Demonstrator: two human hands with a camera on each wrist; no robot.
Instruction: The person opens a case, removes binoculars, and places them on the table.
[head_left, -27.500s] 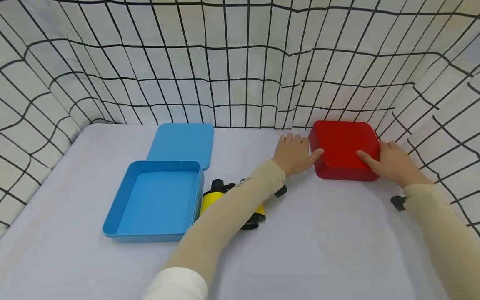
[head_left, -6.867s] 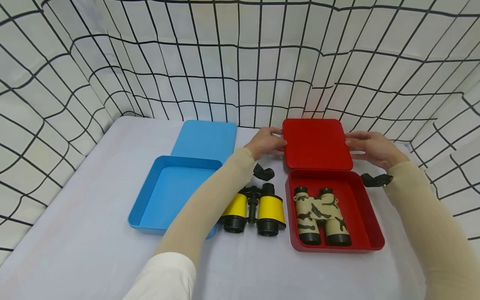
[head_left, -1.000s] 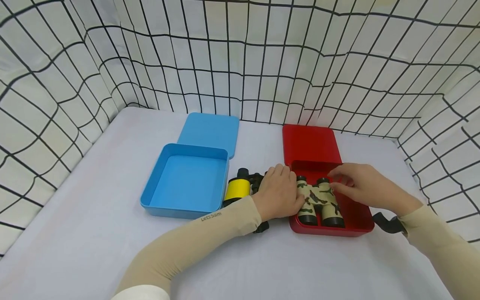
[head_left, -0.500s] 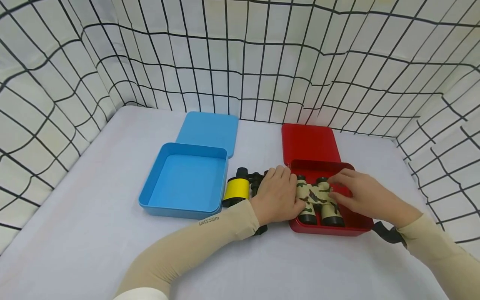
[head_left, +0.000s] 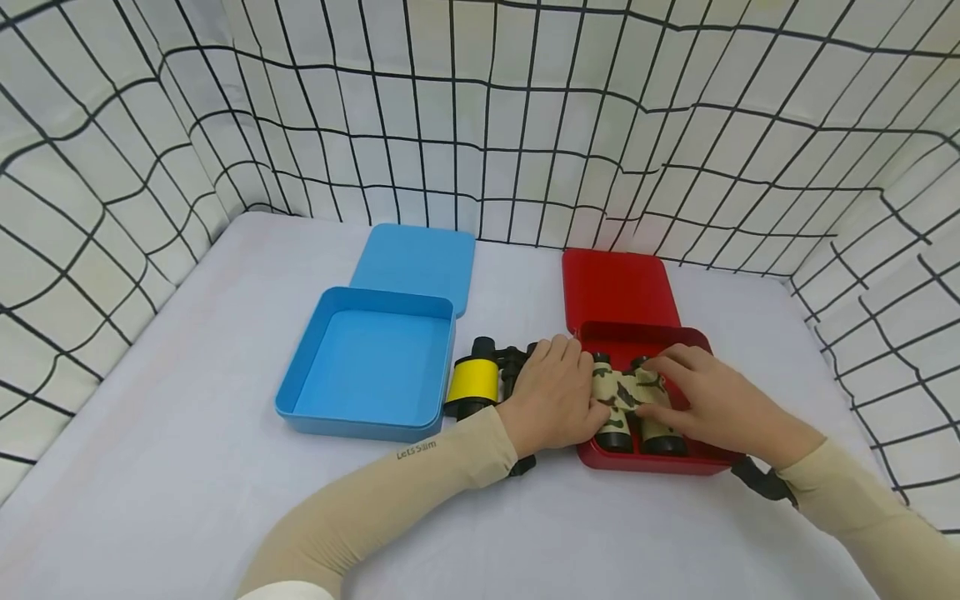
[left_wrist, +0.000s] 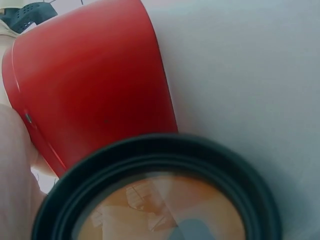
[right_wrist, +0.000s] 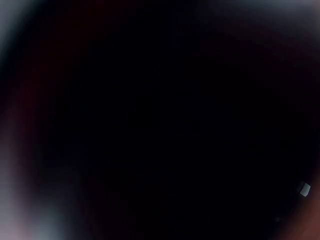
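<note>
Camouflage binoculars [head_left: 617, 395] lie in the red box [head_left: 660, 467], whose lid [head_left: 618, 292] leans back behind it. My right hand [head_left: 708, 408] grips them by the right barrel, thumb on the near side and fingers over the top. My left hand [head_left: 551, 398] rests across the left wall of the box, thumb reaching over the rim. Under this hand sit yellow and black binoculars [head_left: 474, 379], partly covered. In the left wrist view the outer red box wall [left_wrist: 95, 75] shows beyond a dark lens ring [left_wrist: 155, 142]. The right wrist view is almost entirely black.
To the left is a light blue box [head_left: 367, 367] with nothing inside, its lid [head_left: 416, 258] laid back. A white wall with black grid lines [head_left: 510, 125] encloses the back and sides of the white table [head_left: 187, 400].
Over the last second my right hand has moved left and closed round the camouflage binoculars' right barrel. My left hand stays nearly in place. Earlier, the red box was shut, then opened.
</note>
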